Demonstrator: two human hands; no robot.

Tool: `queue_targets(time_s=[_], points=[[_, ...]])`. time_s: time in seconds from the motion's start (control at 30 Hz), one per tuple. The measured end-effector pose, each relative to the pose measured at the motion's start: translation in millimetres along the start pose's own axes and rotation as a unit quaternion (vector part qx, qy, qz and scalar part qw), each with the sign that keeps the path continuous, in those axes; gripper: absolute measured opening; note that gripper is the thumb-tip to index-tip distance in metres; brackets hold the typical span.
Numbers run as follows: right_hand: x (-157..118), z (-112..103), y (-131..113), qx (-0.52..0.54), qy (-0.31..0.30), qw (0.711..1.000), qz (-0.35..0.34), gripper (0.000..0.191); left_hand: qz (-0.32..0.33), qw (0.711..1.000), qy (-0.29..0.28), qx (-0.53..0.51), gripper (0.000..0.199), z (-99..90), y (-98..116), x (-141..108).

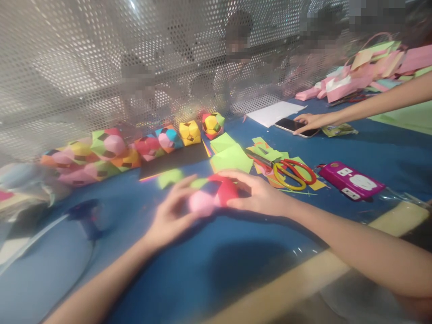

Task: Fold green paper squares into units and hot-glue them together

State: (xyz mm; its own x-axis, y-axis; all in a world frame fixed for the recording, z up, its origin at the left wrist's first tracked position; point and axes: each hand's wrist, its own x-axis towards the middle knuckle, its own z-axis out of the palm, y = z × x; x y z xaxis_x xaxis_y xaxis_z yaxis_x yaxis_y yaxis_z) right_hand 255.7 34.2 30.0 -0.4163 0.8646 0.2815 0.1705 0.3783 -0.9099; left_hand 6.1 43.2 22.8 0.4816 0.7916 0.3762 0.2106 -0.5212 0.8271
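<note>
From my remote seat I saw two bare hands, the left hand (175,211) slim and smeared by motion blur, the right hand (258,193) a little crisper, its thumb and fingers slender. The left forearm (108,274), towards 7 o'clock, was bare and narrow, and the right forearm (347,234), towards 4 o'clock, was bare too, smooth and widening from a thin wrist (292,204) to the view's edge.
</note>
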Motion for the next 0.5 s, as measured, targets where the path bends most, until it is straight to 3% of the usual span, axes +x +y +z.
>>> queue_targets(time_s=[0.23,0.5], points=[[2,4,3,0.024,0.018,0.999,0.019,0.053,-0.011,1.000,0.021,0.000,0.040,6.6,-5,-3],[4,15,18,0.121,0.028,0.992,0.031,0.054,-0.053,0.998,0.042,-0.009,0.047,12.4,-10,-6]])
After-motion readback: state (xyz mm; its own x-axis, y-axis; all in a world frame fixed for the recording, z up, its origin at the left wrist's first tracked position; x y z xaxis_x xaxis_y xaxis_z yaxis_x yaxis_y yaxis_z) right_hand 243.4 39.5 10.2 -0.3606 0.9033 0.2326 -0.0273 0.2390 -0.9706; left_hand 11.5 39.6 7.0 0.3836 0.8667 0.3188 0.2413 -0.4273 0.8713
